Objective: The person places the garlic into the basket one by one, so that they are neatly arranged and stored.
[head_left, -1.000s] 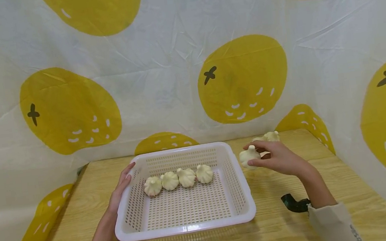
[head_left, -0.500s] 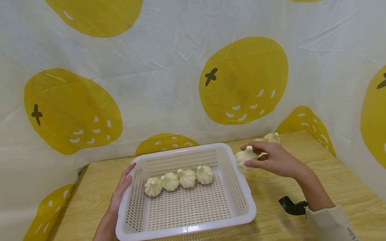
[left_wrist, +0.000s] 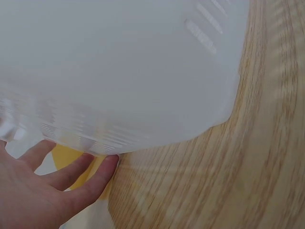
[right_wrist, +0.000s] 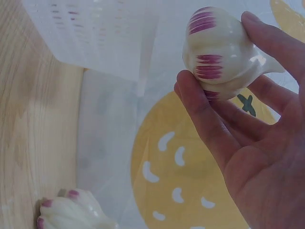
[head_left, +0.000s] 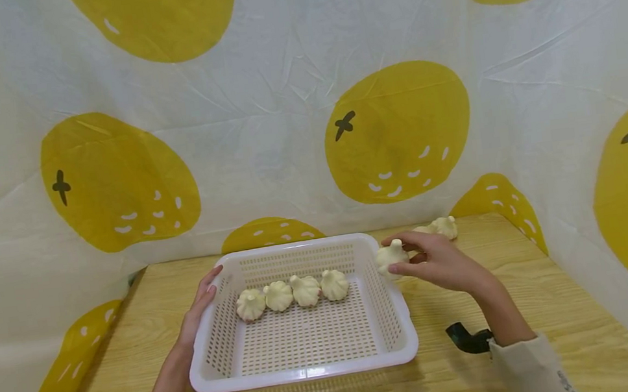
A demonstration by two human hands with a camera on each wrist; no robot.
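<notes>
My right hand [head_left: 436,259] pinches a garlic bulb [head_left: 392,259] between thumb and fingers, at the right rim of a white plastic basket [head_left: 306,375]. In the right wrist view this bulb [right_wrist: 217,55] is glossy cream with purple streaks, its stem pointing toward the palm. Inside the basket, several garlic bulbs [head_left: 306,290] sit in one row near the back wall. My left hand [head_left: 192,315] rests along the basket's left side, and in the left wrist view its fingertips [left_wrist: 112,162] touch the outer wall.
More garlic [head_left: 443,227] lies at the back right of the wooden table [head_left: 490,383], partly behind my right hand. A white cloth [head_left: 263,163] printed with yellow fruit hangs behind the table. A black wrist mount [head_left: 469,338] sticks out below my right wrist.
My right hand has carried its garlic bulb leftward, from beside the basket to its right rim. The left hand, the basket and the row of bulbs stay in place.
</notes>
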